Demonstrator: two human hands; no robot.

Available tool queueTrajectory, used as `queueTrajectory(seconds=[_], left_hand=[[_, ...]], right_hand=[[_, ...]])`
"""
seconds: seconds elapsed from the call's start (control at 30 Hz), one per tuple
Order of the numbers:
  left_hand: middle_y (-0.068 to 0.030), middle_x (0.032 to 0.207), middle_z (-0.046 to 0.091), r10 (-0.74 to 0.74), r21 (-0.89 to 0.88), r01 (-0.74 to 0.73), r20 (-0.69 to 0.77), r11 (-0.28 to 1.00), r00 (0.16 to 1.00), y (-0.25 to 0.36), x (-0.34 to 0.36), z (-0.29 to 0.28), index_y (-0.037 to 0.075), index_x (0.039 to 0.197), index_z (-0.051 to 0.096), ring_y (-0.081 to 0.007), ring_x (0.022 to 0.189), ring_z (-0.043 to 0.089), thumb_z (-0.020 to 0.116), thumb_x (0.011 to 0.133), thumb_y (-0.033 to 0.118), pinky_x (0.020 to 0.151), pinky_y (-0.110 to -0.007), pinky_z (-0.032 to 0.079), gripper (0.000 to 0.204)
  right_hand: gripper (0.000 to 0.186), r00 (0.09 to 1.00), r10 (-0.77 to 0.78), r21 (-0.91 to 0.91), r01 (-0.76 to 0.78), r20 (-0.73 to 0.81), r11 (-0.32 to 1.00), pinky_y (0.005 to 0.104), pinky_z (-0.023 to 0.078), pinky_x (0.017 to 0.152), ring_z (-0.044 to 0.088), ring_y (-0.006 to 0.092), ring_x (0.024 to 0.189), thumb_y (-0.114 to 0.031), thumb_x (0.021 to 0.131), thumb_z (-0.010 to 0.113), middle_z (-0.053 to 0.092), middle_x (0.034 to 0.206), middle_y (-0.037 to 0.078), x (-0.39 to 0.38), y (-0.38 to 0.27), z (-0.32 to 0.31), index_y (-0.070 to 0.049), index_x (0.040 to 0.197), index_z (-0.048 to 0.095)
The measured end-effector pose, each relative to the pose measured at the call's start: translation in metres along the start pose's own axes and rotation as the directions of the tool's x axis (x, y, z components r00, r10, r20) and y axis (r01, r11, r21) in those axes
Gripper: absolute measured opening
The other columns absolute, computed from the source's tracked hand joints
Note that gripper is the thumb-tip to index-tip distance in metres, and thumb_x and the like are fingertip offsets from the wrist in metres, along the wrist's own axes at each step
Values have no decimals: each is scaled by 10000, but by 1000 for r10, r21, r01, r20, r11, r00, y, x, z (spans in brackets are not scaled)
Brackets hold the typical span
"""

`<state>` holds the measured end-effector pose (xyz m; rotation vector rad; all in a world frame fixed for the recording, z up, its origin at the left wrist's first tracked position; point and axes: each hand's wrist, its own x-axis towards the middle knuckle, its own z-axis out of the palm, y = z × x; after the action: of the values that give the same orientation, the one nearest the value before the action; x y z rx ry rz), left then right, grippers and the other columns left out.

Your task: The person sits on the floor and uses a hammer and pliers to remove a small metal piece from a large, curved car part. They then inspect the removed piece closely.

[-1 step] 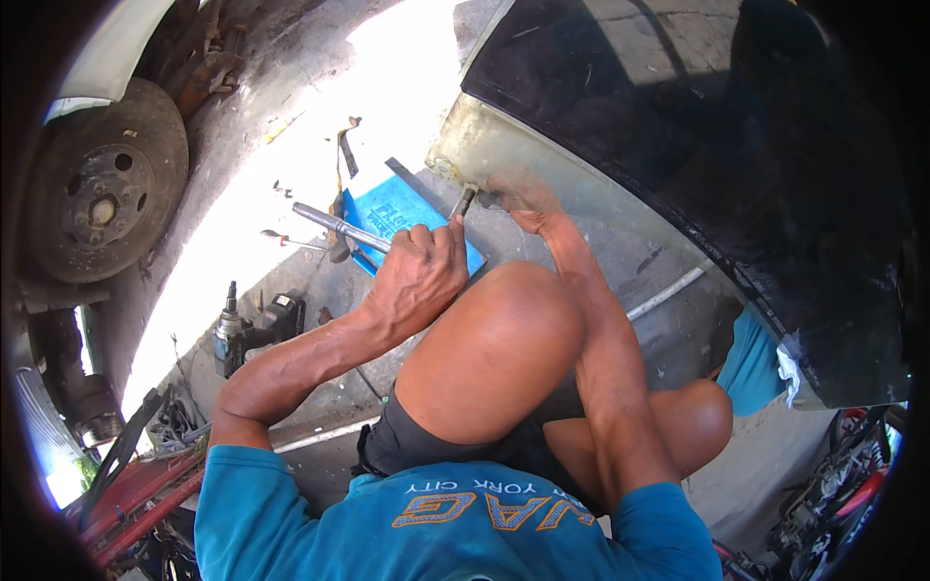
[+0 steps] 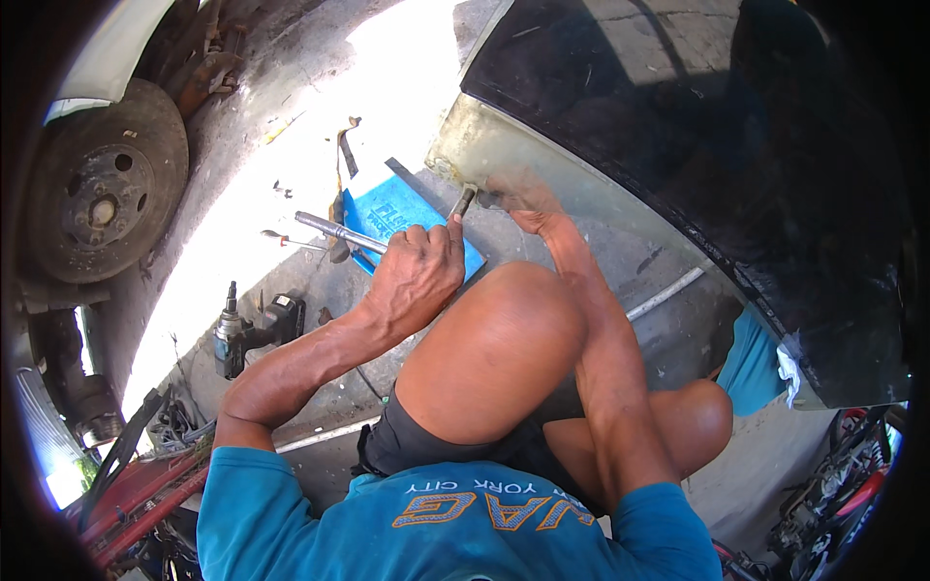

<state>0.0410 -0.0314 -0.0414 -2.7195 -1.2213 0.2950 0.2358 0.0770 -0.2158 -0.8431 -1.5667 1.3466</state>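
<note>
Leftmost, a wheel [image 2: 102, 184] and a cordless impact wrench [image 2: 254, 329] lie on the concrete. Centre frame, the left hand [image 2: 417, 276] is clenched around a steel bar [image 2: 339, 232], probably heavy, rigid and best gripped mid-shaft, over a blue mat [image 2: 407, 218]. Rightward, the right hand [image 2: 528, 198], blurred, grip unclear, touches the dark body panel [image 2: 697, 126].
</note>
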Motion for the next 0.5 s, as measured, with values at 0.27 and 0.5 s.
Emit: queueTrajectory(seconds=[0.27, 0.5], left_hand=[[-125, 762, 559, -171, -259, 139, -102, 956, 980, 0, -1, 20, -69, 1357, 559, -265, 673, 578, 622, 866, 76, 598, -404, 500, 516], [-166, 764, 616, -437, -586, 387, 62, 712, 897, 1, 8, 7, -52, 1275, 620, -345, 688, 645, 591, 859, 41, 620, -448, 537, 427]], right_hand=[[91, 998, -58, -364, 53, -2, 930, 386, 482, 756, 600, 269, 807, -121, 857, 709, 697, 914, 113, 5, -8, -4, -69, 930, 719], [124, 989, -81, -554, 138, 127, 821, 354, 506, 757, 623, 244, 814, -36, 872, 612, 705, 926, 109, 10, -20, -4, -59, 930, 719]])
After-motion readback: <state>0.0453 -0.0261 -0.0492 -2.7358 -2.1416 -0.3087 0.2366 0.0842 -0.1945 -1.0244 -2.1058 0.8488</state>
